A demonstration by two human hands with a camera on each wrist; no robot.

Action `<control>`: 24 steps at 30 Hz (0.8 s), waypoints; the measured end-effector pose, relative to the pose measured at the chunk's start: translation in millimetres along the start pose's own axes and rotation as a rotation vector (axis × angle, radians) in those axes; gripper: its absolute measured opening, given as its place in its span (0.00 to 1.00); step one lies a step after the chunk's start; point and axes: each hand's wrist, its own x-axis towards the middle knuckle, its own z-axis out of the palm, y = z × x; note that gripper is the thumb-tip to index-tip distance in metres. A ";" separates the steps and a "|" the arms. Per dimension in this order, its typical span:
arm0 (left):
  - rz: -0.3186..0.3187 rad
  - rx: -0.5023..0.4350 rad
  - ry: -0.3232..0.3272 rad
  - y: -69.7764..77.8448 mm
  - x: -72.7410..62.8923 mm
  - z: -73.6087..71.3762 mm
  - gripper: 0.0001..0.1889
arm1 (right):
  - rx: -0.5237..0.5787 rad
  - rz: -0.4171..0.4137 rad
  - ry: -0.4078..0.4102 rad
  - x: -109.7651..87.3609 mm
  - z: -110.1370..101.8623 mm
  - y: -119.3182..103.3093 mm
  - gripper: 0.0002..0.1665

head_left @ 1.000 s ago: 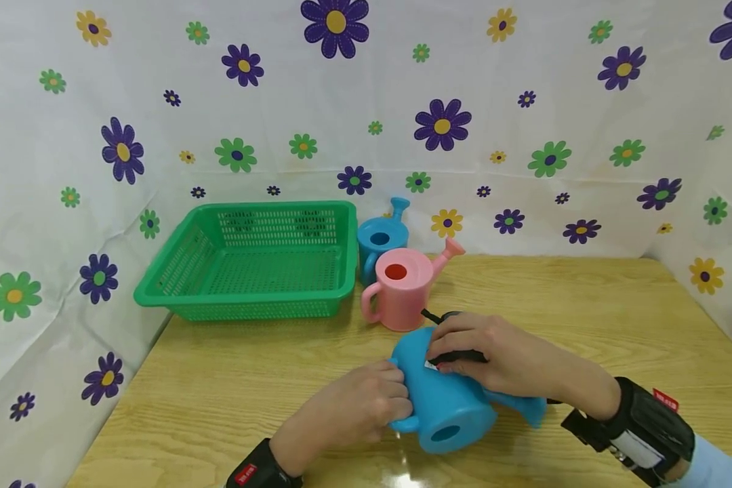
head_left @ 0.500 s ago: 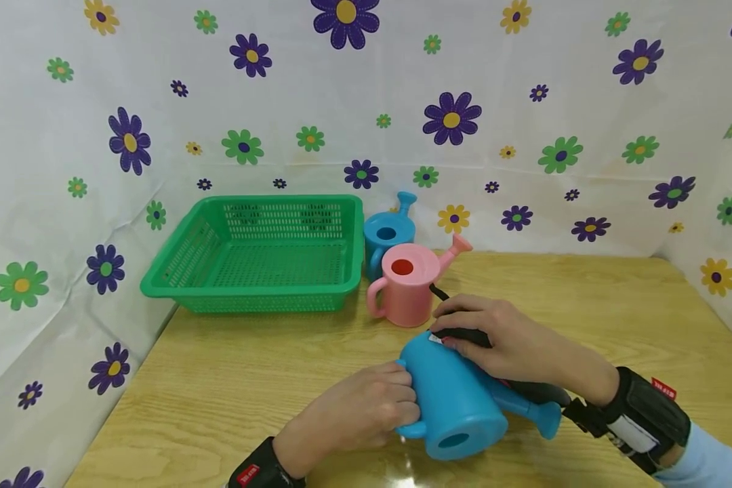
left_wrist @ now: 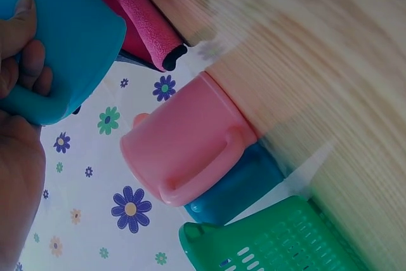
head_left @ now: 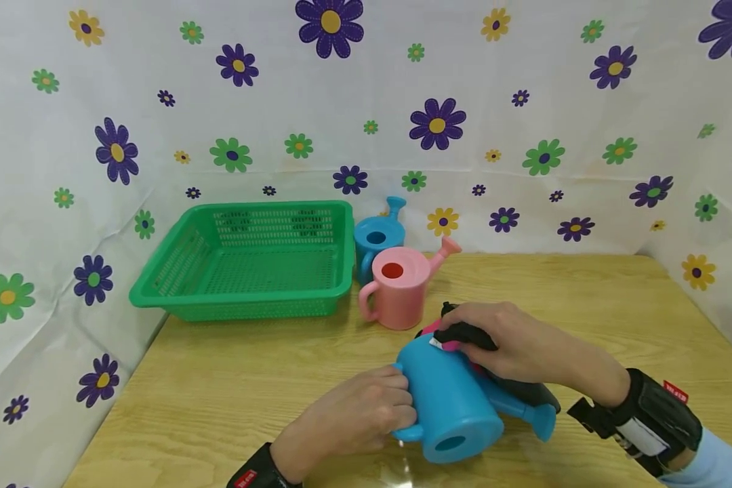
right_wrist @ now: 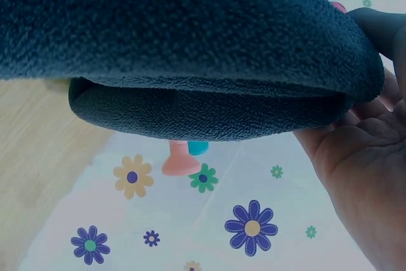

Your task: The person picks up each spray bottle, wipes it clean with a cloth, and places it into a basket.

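Note:
A blue watering can [head_left: 448, 403] lies tilted just above or on the table, its top opening facing me and its spout pointing lower right. My left hand [head_left: 366, 407] grips its handle; the left wrist view shows the thumb [left_wrist: 24, 14] on the can's wall. My right hand [head_left: 509, 342] pinches a folded cloth [head_left: 463, 334], black on one side and pink on the other, against the can near its base. In the right wrist view the cloth [right_wrist: 209, 30] hangs in dark fuzzy folds from the fingers and hides most of the can.
A pink watering can [head_left: 400, 298] stands upright behind the held one. Another blue watering can [head_left: 378, 234] is behind that, beside a green perforated basket [head_left: 244, 298] at the left. A white flowered sheet [head_left: 317, 88] closes off the wooden table's back and sides.
The right hand has slid the cloth to the right and toward the can's base, and more of its pink side shows. The can has shifted slightly right, still held by its handle.

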 end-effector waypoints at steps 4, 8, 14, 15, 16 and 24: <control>-0.006 -0.002 -0.001 1.9 1.3 -1.1 0.12 | -0.001 -0.001 0.032 -2.3 1.4 1.6 0.19; 0.003 0.006 0.015 3.0 2.4 -0.7 0.12 | -0.016 -0.049 0.071 -4.1 0.8 2.8 0.20; 0.012 0.014 0.028 5.6 2.6 1.0 0.14 | -0.042 -0.066 0.094 -3.5 3.9 2.0 0.20; 0.011 0.011 0.026 6.1 2.5 1.2 0.14 | -0.046 -0.068 0.087 -3.6 4.2 1.7 0.20; 0.008 0.006 0.024 6.3 2.3 1.6 0.14 | -0.047 -0.069 0.074 -3.9 4.0 1.1 0.20; -0.047 0.003 0.014 0.2 -0.5 5.8 0.13 | -0.003 -0.139 -0.019 -6.6 -1.3 -5.0 0.19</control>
